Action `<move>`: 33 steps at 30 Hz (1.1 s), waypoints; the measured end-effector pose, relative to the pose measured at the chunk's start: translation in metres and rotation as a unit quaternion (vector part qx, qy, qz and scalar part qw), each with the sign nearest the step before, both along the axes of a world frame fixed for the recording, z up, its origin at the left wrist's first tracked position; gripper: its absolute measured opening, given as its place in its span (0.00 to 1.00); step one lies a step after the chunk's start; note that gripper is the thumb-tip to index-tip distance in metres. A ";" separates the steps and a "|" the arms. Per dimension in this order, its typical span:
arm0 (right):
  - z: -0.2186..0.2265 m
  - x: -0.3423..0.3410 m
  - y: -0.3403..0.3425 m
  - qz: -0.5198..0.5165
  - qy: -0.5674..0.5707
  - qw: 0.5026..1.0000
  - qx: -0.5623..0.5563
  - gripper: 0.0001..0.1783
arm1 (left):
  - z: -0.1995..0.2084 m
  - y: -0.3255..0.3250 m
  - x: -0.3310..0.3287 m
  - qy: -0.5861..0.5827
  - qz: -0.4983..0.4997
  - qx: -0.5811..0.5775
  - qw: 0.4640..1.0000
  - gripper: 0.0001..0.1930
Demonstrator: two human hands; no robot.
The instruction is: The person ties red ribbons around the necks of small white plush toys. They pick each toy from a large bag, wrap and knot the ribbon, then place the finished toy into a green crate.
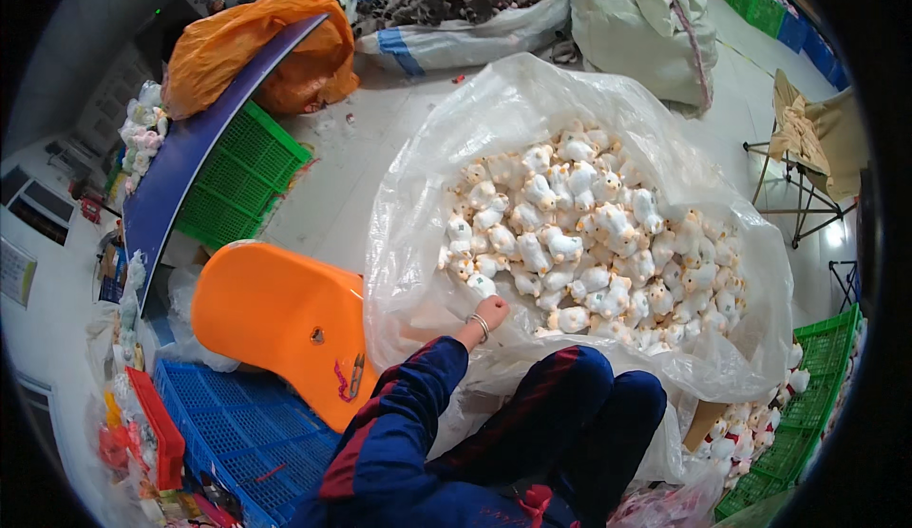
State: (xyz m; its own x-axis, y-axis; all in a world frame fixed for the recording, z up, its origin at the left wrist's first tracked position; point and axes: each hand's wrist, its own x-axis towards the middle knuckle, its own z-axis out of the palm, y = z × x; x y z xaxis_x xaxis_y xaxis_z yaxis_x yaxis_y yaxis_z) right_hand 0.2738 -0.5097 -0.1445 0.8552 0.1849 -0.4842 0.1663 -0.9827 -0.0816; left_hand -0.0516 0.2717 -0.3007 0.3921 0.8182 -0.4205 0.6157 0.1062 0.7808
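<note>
My left hand (492, 312), with bangles at the wrist, reaches to the near edge of a heap of small white plush toys (560, 243) that have orange-yellow parts. Its fingers are curled closed. One white plush toy (482, 285) sits right against the far side of the fingers; whether they grip it or something else is hidden. A large translucent plastic bag (418, 196) lies spread wide around the heap, in front of my knees. My right hand does not show.
An orange chair (275, 300) at left bears a small dark tool (357, 376). Near it are a blue crate (237, 433) and a green crate (237, 177). Another green crate (798, 424) stands at right, beside a folding stool (807, 158). Sacks (646, 34) line the back.
</note>
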 end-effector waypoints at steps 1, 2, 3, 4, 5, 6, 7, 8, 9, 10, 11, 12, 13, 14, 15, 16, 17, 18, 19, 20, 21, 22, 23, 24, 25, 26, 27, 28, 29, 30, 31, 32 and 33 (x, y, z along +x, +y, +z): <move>0.009 0.007 0.001 -0.009 -0.006 1.000 0.009 0.18 | -0.010 0.008 0.001 0.023 -0.018 0.012 0.999 0.13; 0.020 0.014 0.012 -0.012 -0.008 1.000 0.025 0.18 | -0.021 0.013 -0.001 0.050 -0.033 0.028 0.998 0.13; 0.028 0.023 0.017 -0.013 -0.014 0.999 0.042 0.18 | -0.042 0.012 -0.004 0.058 -0.009 0.048 0.997 0.15; 0.037 0.032 0.014 -0.008 -0.020 0.997 0.069 0.18 | -0.067 0.013 -0.007 0.092 -0.026 0.052 0.994 0.16; 0.042 0.038 0.023 0.010 -0.032 0.994 0.107 0.18 | -0.086 0.012 -0.006 0.125 -0.046 0.053 0.990 0.17; 0.040 0.028 0.034 0.188 -0.245 0.932 0.189 0.16 | -0.079 0.009 0.012 0.143 -0.058 0.018 0.988 0.20; 0.057 0.027 0.068 -0.046 -0.061 0.968 0.237 0.15 | -0.061 0.006 0.023 0.168 -0.061 -0.011 0.984 0.24; 0.072 0.025 0.115 0.001 -0.105 0.962 0.250 0.15 | -0.060 -0.004 0.022 0.150 -0.071 0.033 0.986 0.31; 0.095 0.011 0.159 0.010 -0.101 0.962 0.253 0.14 | -0.061 -0.010 0.028 0.126 -0.087 0.082 0.985 0.38; 0.120 0.002 0.198 0.001 -0.096 0.966 0.238 0.15 | -0.051 -0.019 0.041 0.131 -0.121 0.077 0.981 0.45; 0.121 -0.002 0.200 -0.060 -0.049 0.945 0.317 0.15 | -0.042 -0.022 0.057 0.135 -0.159 0.078 0.975 0.52; 0.117 -0.004 0.210 -0.116 0.003 0.910 0.399 0.16 | -0.048 -0.025 0.066 0.142 -0.181 0.072 0.971 0.54; 0.123 -0.005 0.218 -0.151 0.009 0.912 0.382 0.17 | -0.053 -0.031 0.074 0.148 -0.202 0.065 0.966 0.55; 0.131 -0.006 0.236 -0.181 0.015 0.912 0.368 0.19 | -0.058 -0.035 0.082 0.153 -0.219 0.062 0.962 0.57; 0.127 -0.010 0.240 -0.170 -0.022 0.911 0.374 0.20 | -0.055 -0.037 0.094 0.151 -0.226 0.047 0.961 0.58; 0.126 -0.009 0.237 -0.129 -0.044 0.916 0.376 0.20 | -0.052 -0.042 0.106 0.149 -0.232 0.032 0.961 0.59; 0.124 -0.008 0.237 -0.112 -0.052 0.914 0.386 0.20 | -0.046 -0.043 0.117 0.147 -0.235 0.019 0.960 0.60; 0.123 -0.009 0.240 -0.095 -0.058 0.911 0.397 0.20 | -0.042 -0.044 0.128 0.178 -0.233 0.023 0.956 0.61; 0.124 -0.008 0.243 -0.120 -0.043 0.904 0.409 0.20 | -0.038 -0.045 0.140 0.208 -0.230 0.027 0.950 0.62; 0.128 -0.011 0.253 -0.144 -0.031 0.896 0.420 0.20 | -0.033 -0.049 0.149 0.236 -0.228 0.032 0.944 0.63; 0.130 -0.014 0.263 -0.169 -0.019 0.886 0.431 0.20 | -0.029 -0.053 0.155 0.249 -0.242 0.055 0.936 0.60; 0.132 -0.017 0.273 -0.166 -0.022 0.889 0.427 0.20 | -0.024 -0.058 0.160 0.247 -0.257 0.065 0.932 0.59; 0.134 -0.021 0.284 -0.163 -0.026 0.891 0.423 0.20 | -0.016 -0.060 0.164 0.245 -0.272 0.077 0.927 0.58; 0.135 -0.022 0.289 -0.160 -0.029 0.893 0.420 0.19 | -0.012 -0.064 0.167 0.243 -0.287 0.089 0.922 0.57; 0.133 -0.022 0.287 -0.170 -0.032 0.888 0.426 0.19 | -0.020 -0.074 0.167 0.223 -0.333 0.127 0.907 0.55; 0.132 -0.023 0.289 -0.169 -0.023 0.884 0.435 0.20 | -0.026 -0.078 0.166 0.234 -0.344 0.119 0.901 0.54; 0.131 -0.024 0.293 -0.168 -0.015 0.880 0.445 0.20 | -0.033 -0.082 0.166 0.245 -0.356 0.111 0.895 0.54; 0.131 -0.025 0.297 -0.168 -0.007 0.875 0.454 0.20 | -0.039 -0.086 0.166 0.255 -0.369 0.103 0.888 0.54; 0.130 -0.027 0.300 -0.165 -0.017 0.876 0.452 0.21 | -0.047 -0.081 0.170 0.267 -0.350 0.083 0.894 0.49; 0.131 -0.027 0.303 -0.157 -0.013 0.881 0.447 0.22 | -0.052 -0.076 0.173 0.287 -0.361 0.071 0.884 0.45; 0.134 -0.028 0.305 -0.150 -0.010 0.885 0.441 0.22 | -0.056 -0.072 0.177 0.308 -0.373 0.058 0.873 0.41; 0.136 -0.028 0.305 -0.143 -0.006 0.888 0.436 0.22 | -0.053 -0.069 0.178 0.329 -0.385 0.047 0.861 0.38; 0.137 -0.026 0.303 -0.139 -0.006 0.889 0.437 0.24 | -0.046 -0.070 0.176 0.312 -0.437 0.081 0.840 0.24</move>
State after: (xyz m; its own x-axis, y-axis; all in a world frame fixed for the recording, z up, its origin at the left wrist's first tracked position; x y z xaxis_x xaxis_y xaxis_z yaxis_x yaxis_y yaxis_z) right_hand 0.2474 -0.2066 -0.0074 0.9306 0.2667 -0.2506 -0.0672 -0.5485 -0.8335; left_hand 0.1248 0.2020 -0.3466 0.6164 0.3995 -0.6786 0.6988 -0.6747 0.2376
